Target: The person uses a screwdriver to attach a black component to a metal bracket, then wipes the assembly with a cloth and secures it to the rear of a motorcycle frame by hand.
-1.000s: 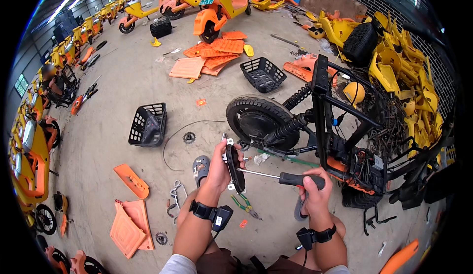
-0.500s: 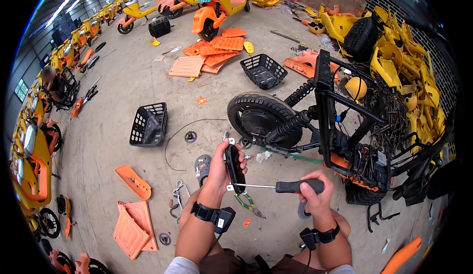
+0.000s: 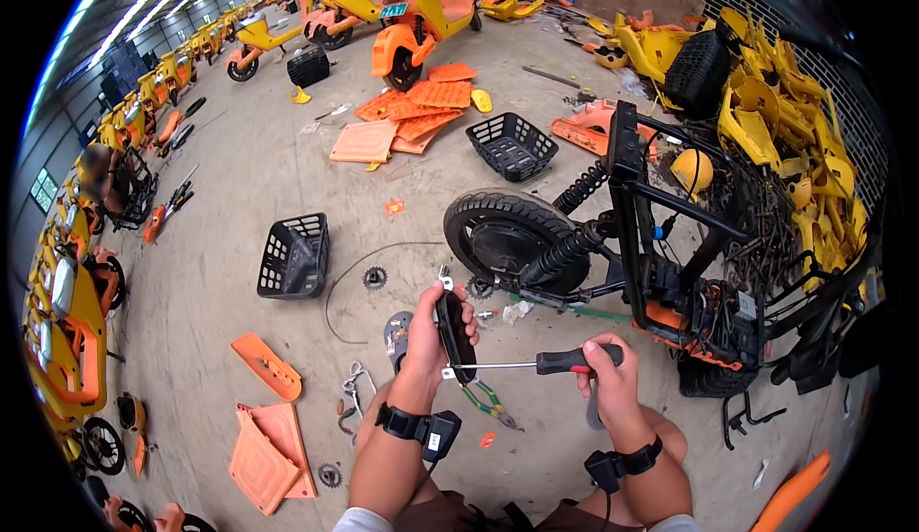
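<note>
Upright in my left hand (image 3: 431,337) is a long black oval part (image 3: 454,326) with a metal tab at each end, my fingers wrapped round its side. My right hand (image 3: 613,379) grips a screwdriver (image 3: 563,362) by its black-and-red handle. Its shaft runs level to the left, and the tip is at the part's lower end, by the tab; whether it touches a screw cannot be made out. Below the part, pliers (image 3: 490,404) with green and yellow handles lie on the floor.
A stripped black scooter frame (image 3: 627,173) with its rear wheel (image 3: 507,235) stands right of my hands. Black baskets (image 3: 293,254), orange panels (image 3: 263,460) and a sprocket (image 3: 374,277) lie around. Yellow body parts (image 3: 766,116) are heaped far right. At the left, a person (image 3: 110,183) sits by scooters.
The view has shifted slightly. My right hand's fingers have changed position on the screwdriver handle, with more of its red showing now. My left hand still holds the black part.
</note>
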`<action>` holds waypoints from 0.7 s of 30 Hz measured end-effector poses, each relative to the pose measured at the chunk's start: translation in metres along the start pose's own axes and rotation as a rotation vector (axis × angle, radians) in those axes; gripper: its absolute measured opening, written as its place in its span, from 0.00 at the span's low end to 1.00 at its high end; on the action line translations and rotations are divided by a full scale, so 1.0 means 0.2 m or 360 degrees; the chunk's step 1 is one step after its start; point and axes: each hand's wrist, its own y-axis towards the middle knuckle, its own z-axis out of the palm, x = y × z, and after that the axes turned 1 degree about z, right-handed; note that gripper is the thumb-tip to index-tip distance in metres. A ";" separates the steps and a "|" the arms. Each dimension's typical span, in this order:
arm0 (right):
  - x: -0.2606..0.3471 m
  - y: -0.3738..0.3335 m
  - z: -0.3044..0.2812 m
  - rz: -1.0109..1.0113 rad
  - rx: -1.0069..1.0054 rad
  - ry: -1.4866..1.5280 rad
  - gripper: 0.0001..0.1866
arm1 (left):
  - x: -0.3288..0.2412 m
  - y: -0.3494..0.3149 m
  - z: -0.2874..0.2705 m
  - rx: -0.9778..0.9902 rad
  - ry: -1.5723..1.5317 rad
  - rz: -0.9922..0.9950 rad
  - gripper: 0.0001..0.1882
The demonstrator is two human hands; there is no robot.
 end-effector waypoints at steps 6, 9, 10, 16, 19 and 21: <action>0.02 -0.01 0.01 0.0007 -0.0016 0.0006 0.11 | 0.00 -0.01 0.01 -0.0042 0.0029 0.0017 0.21; 0.01 0.00 0.01 0.0016 -0.0020 0.0031 0.11 | 0.00 -0.01 0.01 -0.0010 0.0026 0.0031 0.21; 0.01 0.00 0.01 0.0020 -0.0022 0.0041 0.11 | 0.00 -0.01 0.01 -0.0009 0.0023 0.0033 0.21; 0.01 0.00 0.01 0.0138 -0.0083 0.0085 0.11 | 0.01 -0.01 0.02 -0.0005 0.0001 0.0055 0.21; 0.00 0.01 0.01 0.0217 -0.0097 0.0111 0.11 | 0.01 -0.01 0.01 -0.0015 -0.0003 0.0066 0.21; 0.00 0.01 0.01 0.0227 -0.0099 0.0112 0.12 | 0.01 -0.01 0.01 -0.0013 -0.0012 0.0069 0.21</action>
